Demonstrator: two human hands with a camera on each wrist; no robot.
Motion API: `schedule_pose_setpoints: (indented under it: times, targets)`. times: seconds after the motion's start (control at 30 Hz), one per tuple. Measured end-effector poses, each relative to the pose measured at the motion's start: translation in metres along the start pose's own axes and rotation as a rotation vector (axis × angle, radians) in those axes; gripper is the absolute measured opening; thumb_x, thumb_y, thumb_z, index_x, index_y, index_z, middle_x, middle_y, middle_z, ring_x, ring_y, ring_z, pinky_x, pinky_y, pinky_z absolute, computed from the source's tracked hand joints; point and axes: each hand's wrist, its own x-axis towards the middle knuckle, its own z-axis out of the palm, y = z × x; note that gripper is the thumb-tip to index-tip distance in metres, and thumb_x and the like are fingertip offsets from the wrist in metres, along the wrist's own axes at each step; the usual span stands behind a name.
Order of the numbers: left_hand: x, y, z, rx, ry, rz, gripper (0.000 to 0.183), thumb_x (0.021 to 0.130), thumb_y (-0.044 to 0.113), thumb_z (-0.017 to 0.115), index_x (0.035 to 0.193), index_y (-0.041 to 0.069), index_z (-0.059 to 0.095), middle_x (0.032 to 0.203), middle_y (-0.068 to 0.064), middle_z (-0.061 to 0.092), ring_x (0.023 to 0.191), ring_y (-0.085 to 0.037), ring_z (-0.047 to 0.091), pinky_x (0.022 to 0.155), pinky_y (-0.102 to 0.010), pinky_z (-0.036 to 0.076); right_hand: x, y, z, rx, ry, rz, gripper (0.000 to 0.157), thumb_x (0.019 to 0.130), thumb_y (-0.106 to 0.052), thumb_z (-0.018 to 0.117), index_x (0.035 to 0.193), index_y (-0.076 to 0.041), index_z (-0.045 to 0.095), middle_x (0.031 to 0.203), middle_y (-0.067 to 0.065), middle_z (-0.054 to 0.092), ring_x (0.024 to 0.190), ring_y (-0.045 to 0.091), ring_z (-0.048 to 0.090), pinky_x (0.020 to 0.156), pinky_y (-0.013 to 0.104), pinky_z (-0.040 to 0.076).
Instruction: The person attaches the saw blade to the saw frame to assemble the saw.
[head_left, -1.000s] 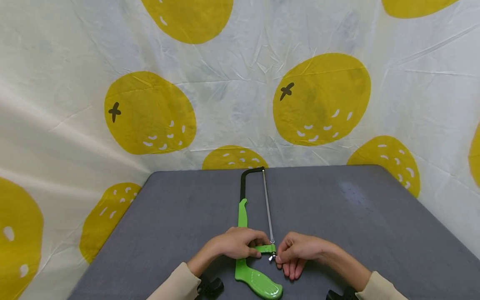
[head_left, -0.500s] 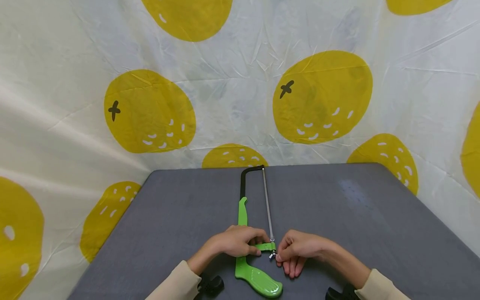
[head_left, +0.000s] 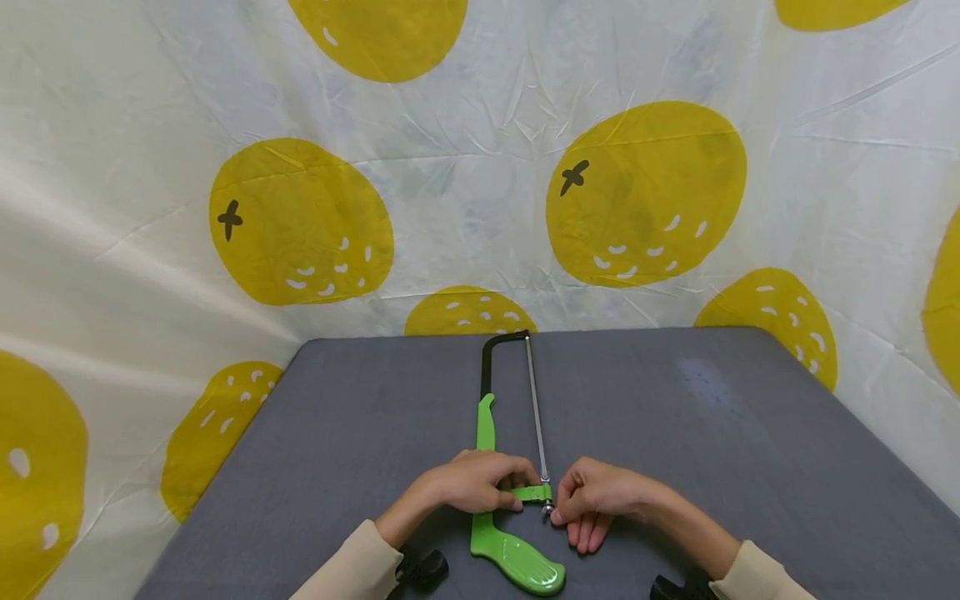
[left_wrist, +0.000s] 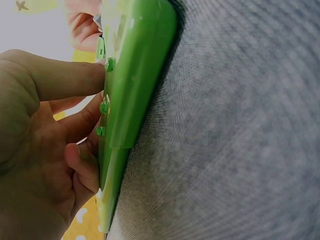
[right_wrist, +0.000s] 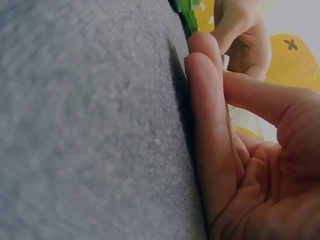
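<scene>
A hacksaw with a green handle and black front bow lies flat, its bow toward the far edge. Its thin metal blade runs along the right side. My left hand reaches over the green frame and grips the short crosspiece, thumb on the near side. At the end of that piece is a small silver wing nut. The thumb and forefinger of my right hand pinch at it. In the right wrist view the other fingers stretch along the tabletop, partly hiding the nut.
The saw and both hands are on a grey cloth-covered table. Behind and beside it hangs a white curtain with yellow fruit prints. Black wrist devices sit below both forearms, near the beige sleeves.
The silver wing nut has turned and shows a different side. My right thumb and forefinger have shifted only slightly; the left hand and the hacksaw stay in place.
</scene>
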Motion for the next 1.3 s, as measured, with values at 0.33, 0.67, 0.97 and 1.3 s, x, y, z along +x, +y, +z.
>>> schedule_pose_setpoints:
  times: [0.33,0.67,0.97,1.3]
  targets:
    - [0.0003,-0.0001,0.0006,-0.004,-0.008,-0.004,0.027,0.099,0.024,0.071,0.124,0.034,0.069,0.097,0.017,0.067,0.083,0.004,0.059,0.077,-0.021,0.046,-0.0002,0.0005,0.0027,-0.017,0.013,-0.014,0.019,0.091,-0.012,0.073,0.089,0.006,0.075,0.063,0.001,0.070,0.051,0.005,0.067,0.048,0.022,0.054]
    - [0.0020,0.0008,0.0011,0.006,-0.007,-0.011,0.028,0.099,0.025,0.071,0.126,0.033,0.068,0.098,0.017,0.068,0.082,0.004,0.059,0.077,-0.021,0.046,-0.0011,-0.0004,0.0008,-0.009,0.015,-0.002,0.033,0.098,-0.027,0.071,0.090,0.005,0.075,0.063,-0.001,0.071,0.050,0.005,0.068,0.047,0.022,0.054]
    - [0.0011,-0.0014,0.0031,-0.014,-0.006,0.001,0.028,0.099,0.026,0.071,0.125,0.035,0.068,0.100,0.018,0.068,0.084,0.005,0.059,0.077,-0.021,0.047,-0.0020,0.0039,-0.0042,0.022,-0.053,-0.019,0.024,0.097,-0.017,0.068,0.094,0.005,0.075,0.067,0.001,0.073,0.056,0.005,0.070,0.052,0.022,0.057]
    - [-0.0007,0.0011,0.0020,-0.017,-0.010,-0.016,0.028,0.099,0.025,0.071,0.125,0.035,0.069,0.099,0.018,0.068,0.084,0.004,0.059,0.077,-0.022,0.046,-0.0002,0.0053,-0.0047,0.051,-0.075,-0.028,0.016,0.095,-0.011,0.066,0.094,0.004,0.071,0.068,0.002,0.073,0.057,0.006,0.071,0.053,0.023,0.057]
